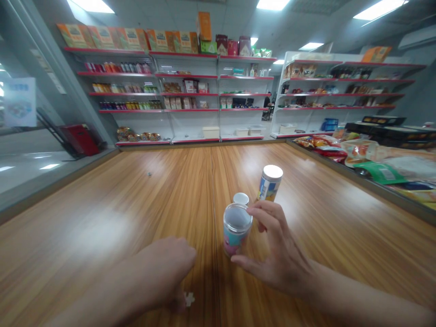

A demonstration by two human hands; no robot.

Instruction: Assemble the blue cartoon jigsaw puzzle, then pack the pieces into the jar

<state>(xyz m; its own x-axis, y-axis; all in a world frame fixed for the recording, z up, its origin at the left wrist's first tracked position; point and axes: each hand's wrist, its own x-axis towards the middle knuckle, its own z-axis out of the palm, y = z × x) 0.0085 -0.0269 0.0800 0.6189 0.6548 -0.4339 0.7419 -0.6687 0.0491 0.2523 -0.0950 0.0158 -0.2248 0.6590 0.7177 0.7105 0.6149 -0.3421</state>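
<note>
An open clear-rimmed jar (235,236) with a blue and pink label stands on the wooden table, its inside looking pale. Around its right side curves my right hand (279,247), with fingers at the rim and the thumb low on the wall. My left hand (163,268) is closed, knuckles up, low over the table left of the jar. A small white jigsaw puzzle piece (190,299) shows at its fingertips, partly covered by them. Just behind the jar is a white round lid (241,198). A taller white-capped canister (270,182) stands behind my right hand.
A tiny object (149,174) lies on the far left of the wooden table (177,181). Bagged snacks (384,172) and dark boxes (391,131) fill the surface beyond the right edge. Stocked shelves (184,75) line the back, and a red cart (80,138) stands at left.
</note>
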